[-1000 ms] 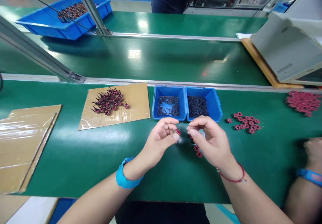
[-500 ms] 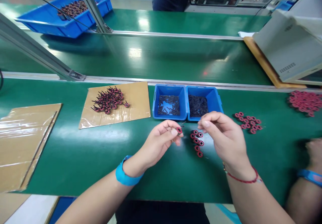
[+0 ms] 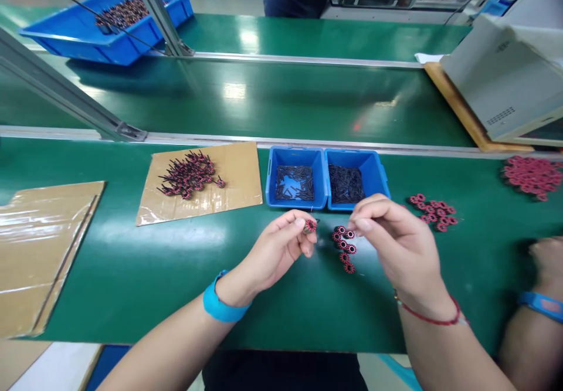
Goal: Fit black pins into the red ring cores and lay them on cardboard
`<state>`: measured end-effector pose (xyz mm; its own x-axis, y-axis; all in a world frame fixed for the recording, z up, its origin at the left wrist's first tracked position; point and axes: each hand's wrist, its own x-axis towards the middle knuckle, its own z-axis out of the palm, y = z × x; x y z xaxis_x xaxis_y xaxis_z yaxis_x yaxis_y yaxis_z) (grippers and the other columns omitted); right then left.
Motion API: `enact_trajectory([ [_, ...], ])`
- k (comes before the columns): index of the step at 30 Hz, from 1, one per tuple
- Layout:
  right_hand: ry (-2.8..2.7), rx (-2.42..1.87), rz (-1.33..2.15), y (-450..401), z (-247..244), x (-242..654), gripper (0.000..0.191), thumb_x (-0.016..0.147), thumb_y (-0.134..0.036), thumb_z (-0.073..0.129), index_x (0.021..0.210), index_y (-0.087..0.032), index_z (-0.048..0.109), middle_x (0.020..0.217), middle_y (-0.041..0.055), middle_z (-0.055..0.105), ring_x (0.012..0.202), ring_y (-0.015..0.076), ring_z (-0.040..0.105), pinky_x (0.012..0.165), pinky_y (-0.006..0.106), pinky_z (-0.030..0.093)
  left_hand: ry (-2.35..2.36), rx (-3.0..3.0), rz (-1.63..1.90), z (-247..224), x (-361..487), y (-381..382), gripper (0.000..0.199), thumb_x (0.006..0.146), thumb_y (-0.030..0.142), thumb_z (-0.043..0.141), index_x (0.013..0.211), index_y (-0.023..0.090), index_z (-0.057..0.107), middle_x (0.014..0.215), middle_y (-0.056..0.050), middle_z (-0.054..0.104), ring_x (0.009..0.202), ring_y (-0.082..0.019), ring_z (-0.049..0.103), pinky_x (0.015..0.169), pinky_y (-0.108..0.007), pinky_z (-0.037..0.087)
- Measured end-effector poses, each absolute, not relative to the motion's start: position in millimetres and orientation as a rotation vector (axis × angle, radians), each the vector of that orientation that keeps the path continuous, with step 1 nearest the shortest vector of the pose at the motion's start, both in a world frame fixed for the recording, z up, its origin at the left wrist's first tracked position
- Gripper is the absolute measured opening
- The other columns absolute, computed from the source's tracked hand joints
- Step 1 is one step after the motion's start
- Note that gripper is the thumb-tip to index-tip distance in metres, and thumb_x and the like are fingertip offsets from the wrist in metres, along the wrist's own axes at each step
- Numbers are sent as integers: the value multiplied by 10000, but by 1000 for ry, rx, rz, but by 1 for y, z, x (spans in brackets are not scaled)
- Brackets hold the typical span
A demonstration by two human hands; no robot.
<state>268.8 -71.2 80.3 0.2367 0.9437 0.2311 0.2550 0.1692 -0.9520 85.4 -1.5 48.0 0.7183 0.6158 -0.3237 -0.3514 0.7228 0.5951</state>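
Note:
Between the thumb and fingers of my left hand (image 3: 285,241) is a small red-and-black motor stator (image 3: 310,225), its round toothed face turned toward me. Thin wires stick up from it. My right hand (image 3: 391,238) is pinched closed just right of it; whatever its fingertips hold is too small to make out. Below and between the hands lies a little group of similar stators (image 3: 343,244) on the green table. Just beyond the hands stand a left blue bin (image 3: 297,203) and a right blue bin (image 3: 379,174), both holding short black tubes.
Stators with black tubes (image 3: 193,174) are heaped on cardboard (image 3: 240,174) at left. More red stators (image 3: 433,210) lie right, with a larger pile (image 3: 532,175) beyond. A co-worker's arm (image 3: 534,320) is at the right edge. A metal post (image 3: 65,86) slants across the left.
The stator in my left hand has turned, its face now more toward me. My right hand has shifted slightly right, still pinched.

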Motion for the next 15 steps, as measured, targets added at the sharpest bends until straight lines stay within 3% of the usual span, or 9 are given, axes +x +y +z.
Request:
enact_trajectory([
  [3, -1159, -1413, 917, -67, 74, 268, 51, 926, -239, 649, 915, -249, 698, 839, -10, 633, 739, 118, 579, 670, 257, 465, 526, 505, 529, 48, 87, -2, 245, 841, 344, 744, 881, 110, 684, 658, -20, 655, 515, -83, 574, 539, -199, 452],
  [7, -1175, -1372, 1202, -62, 70, 259, 130, 908, -281, 659, 1014, -251, 729, 887, 6, 606, 778, 133, 596, 711, 289, 487, 516, 493, 470, 48, 88, -4, 248, 832, 345, 753, 812, 114, 667, 630, -15, 640, 473, -77, 551, 503, -197, 439],
  [15, -1285, -1349, 1128, -61, 72, 253, 84, 889, -211, 647, 822, -227, 694, 826, -3, 583, 767, 129, 568, 696, 275, 454, 498, 449, 402, 49, 86, -6, 256, 840, 343, 742, 778, 110, 656, 618, -19, 619, 458, -81, 535, 488, -205, 416],
])
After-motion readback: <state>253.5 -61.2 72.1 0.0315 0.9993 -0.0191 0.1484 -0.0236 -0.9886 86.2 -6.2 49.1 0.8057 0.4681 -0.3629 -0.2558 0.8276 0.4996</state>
